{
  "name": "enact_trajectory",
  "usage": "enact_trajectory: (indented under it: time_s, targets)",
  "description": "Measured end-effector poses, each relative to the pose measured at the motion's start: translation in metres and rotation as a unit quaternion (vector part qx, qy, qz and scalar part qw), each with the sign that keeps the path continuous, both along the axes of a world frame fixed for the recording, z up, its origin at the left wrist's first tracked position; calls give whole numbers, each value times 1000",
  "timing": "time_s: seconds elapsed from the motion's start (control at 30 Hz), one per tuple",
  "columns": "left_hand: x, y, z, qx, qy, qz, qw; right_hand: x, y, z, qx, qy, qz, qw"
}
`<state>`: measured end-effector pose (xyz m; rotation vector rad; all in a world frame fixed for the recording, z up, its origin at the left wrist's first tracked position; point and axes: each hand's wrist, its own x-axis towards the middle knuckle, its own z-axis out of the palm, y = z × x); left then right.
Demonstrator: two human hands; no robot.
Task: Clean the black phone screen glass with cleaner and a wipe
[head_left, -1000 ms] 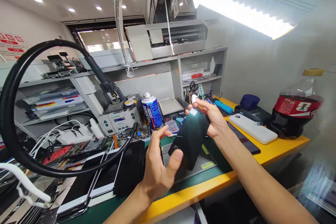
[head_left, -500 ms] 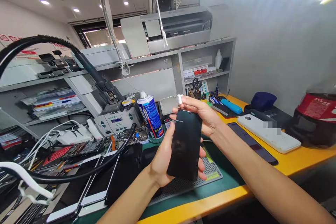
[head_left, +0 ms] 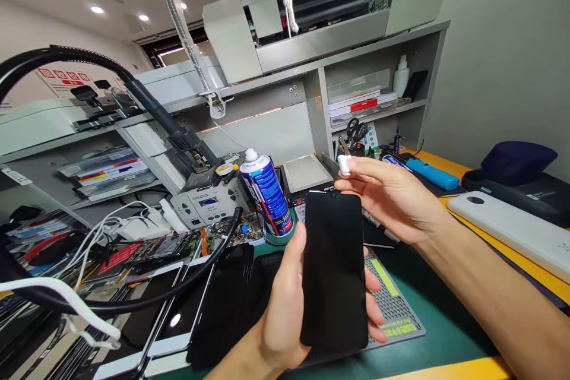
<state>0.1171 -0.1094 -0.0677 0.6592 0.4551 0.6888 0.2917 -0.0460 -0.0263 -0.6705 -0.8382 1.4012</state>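
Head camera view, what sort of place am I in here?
Most likely a phone repair workshop: your left hand holds a black smartphone, bare circuit boards lie on the left, and behind them sits what looks like a rework station with a small display.

Yellow-edged bench [head_left: 476, 369], green mat [head_left: 458, 314] on top, crowded toward the left.
Grey perforated pad [head_left: 396, 306] on the mat near front edge, middle. Toward back edge: box unit with small display [head_left: 207, 202], blue spray can [head_left: 269, 193] right of it. Toward left edge: dark-screened panels [head_left: 184, 306], circuit boards [head_left: 158, 247] behind. Toward right edge: white phone [head_left: 512, 231], dark case [head_left: 503, 183] behind. Near back right corner: light-blue tool [head_left: 431, 174].
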Motion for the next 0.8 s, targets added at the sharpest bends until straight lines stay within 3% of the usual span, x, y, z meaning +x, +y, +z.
enact_trajectory:
  time_s: [0.2,0.5,0.8]
  targets:
    - [-1,0,-9,0,-16,-6,1000,0,-4,5,16,-57,-9,998]
    - [-3,2,-19,13,-10,-16,1000,2,-9,-1,109,-141,-63,982]
    - [1,2,-25,28,-38,-12,999,6,-8,-4,145,-299,-140,933]
